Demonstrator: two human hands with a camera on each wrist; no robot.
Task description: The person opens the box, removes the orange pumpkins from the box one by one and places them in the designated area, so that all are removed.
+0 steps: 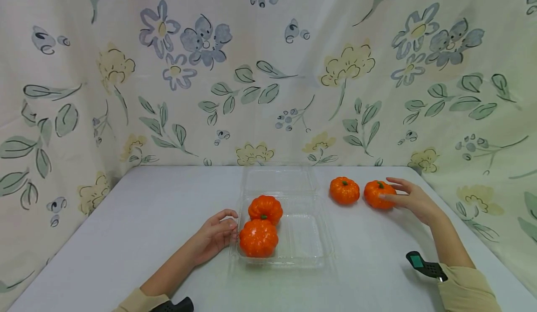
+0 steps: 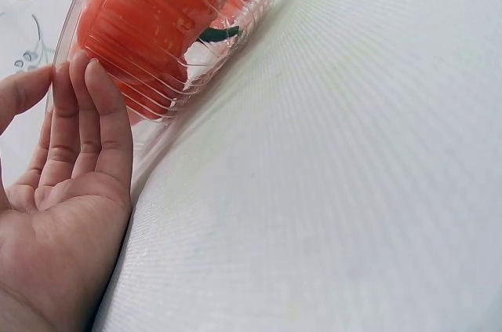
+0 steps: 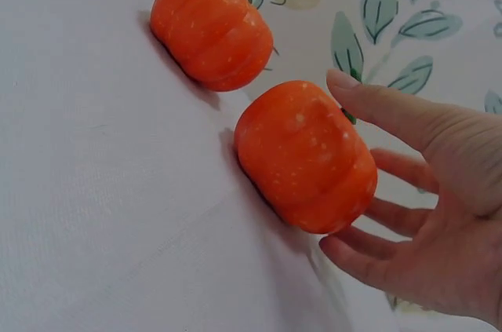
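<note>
A clear plastic container [image 1: 303, 237] lies with its lid [image 1: 278, 180] folded back, two small orange pumpkins in its left half: one nearer me [image 1: 258, 239], one behind [image 1: 266, 208]. At the container's left wall, my left hand [image 2: 74, 167] pinches the rim between thumb and fingertips. Over on the right, my right hand [image 1: 413, 201] reaches around a third pumpkin [image 3: 306, 158] that sits on the table. The thumb is by its green stem and the other fingers spread along its far side, loosely bent. Another pumpkin [image 1: 344, 190] stands just left of it.
The white table [image 1: 159, 218] runs back to a floral cloth [image 1: 268, 83] hanging behind and at both sides. A black wrist device [image 1: 425, 266] shows at the right sleeve, and a second black one [image 1: 174, 305] at the left.
</note>
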